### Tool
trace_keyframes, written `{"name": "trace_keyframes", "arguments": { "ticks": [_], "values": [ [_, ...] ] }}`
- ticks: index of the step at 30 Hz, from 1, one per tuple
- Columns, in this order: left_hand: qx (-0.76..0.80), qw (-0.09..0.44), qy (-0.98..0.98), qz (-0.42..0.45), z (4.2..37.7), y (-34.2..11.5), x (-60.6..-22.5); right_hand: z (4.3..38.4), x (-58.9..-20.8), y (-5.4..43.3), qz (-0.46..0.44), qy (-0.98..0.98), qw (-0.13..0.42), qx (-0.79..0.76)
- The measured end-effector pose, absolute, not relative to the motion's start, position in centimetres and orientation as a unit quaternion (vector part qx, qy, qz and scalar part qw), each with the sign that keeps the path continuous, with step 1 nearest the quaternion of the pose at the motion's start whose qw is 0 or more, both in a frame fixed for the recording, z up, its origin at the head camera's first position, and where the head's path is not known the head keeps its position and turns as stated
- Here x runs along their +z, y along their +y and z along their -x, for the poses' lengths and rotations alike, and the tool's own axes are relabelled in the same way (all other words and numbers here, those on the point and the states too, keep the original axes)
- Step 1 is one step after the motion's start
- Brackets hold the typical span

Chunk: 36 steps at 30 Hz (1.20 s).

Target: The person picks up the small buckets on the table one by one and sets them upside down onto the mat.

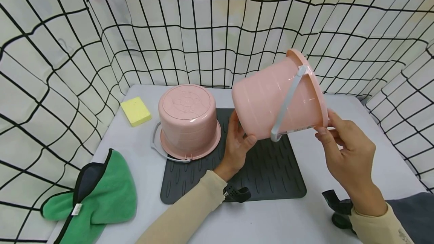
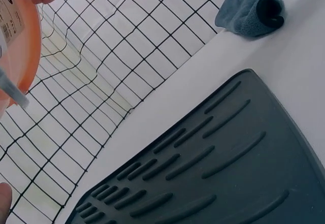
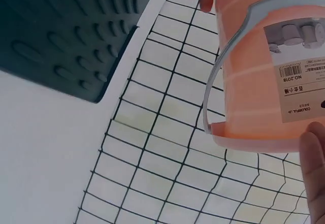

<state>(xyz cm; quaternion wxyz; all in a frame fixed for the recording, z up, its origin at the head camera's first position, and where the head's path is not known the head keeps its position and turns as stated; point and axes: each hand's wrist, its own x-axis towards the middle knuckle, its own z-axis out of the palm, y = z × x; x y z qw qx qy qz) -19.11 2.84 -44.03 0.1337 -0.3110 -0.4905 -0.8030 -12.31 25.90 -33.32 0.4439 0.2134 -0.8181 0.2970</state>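
Observation:
A pink bucket [image 1: 257, 97] is held up tilted over the dark mat [image 1: 271, 176], its base to the left and its rim to the right. My left hand [image 1: 234, 149] grips the bucket at its base end, thumb on the near side. At the rim, my right hand [image 1: 350, 148] pinches the edge between thumb and fingers. A pale grey handle [image 1: 287, 102] hangs across the bucket's side. The right wrist view shows a printed label [image 3: 302, 74] on the bucket's wall. To the left, a second pink bucket [image 1: 188, 123] stands upside down, partly on the mat.
A yellow sponge [image 1: 135, 111] lies at the back left of the white table [image 1: 257, 223]. Green cloth [image 1: 113, 191] with dark trim drapes over the left front. Dark grey cloth [image 1: 415, 214] lies at the right front. Black netting [image 1: 210, 25] rises around the table.

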Motion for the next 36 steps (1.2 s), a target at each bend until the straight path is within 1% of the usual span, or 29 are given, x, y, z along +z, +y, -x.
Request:
{"name": "trace_keyframes", "arguments": {
  "ticks": [5,8,10,15,18,22,30,36],
  "values": [
    [-0.812,0.128,-0.494,0.283,18.8,2.9,-43.6,12.5,-33.5,25.4,-0.219,-0.797,0.479,0.294],
    [-0.814,0.128,-0.504,0.258,18.7,2.9,-43.4,12.4,-33.8,25.5,-0.209,-0.797,0.476,0.308],
    [-0.811,0.14,-0.512,0.246,18.7,2.9,-43.3,12.4,-33.9,25.6,-0.203,-0.8,0.469,0.315],
    [-0.793,0.189,-0.53,0.234,18.9,2.8,-43.0,12.5,-34.5,25.5,-0.181,-0.817,0.427,0.343],
    [-0.783,0.21,-0.538,0.23,19.0,2.7,-42.8,12.4,-34.8,25.2,-0.159,-0.826,0.392,0.373],
    [-0.773,0.226,-0.549,0.224,19.0,2.5,-42.6,12.3,-35.0,24.9,-0.136,-0.828,0.361,0.407],
    [-0.727,0.259,-0.586,0.246,19.6,1.9,-41.9,12.2,-35.4,25.0,-0.093,-0.837,0.328,0.428],
    [-0.704,0.277,-0.601,0.258,19.8,1.5,-40.9,11.8,-35.1,24.9,-0.068,-0.817,0.279,0.5]
  ]
}}
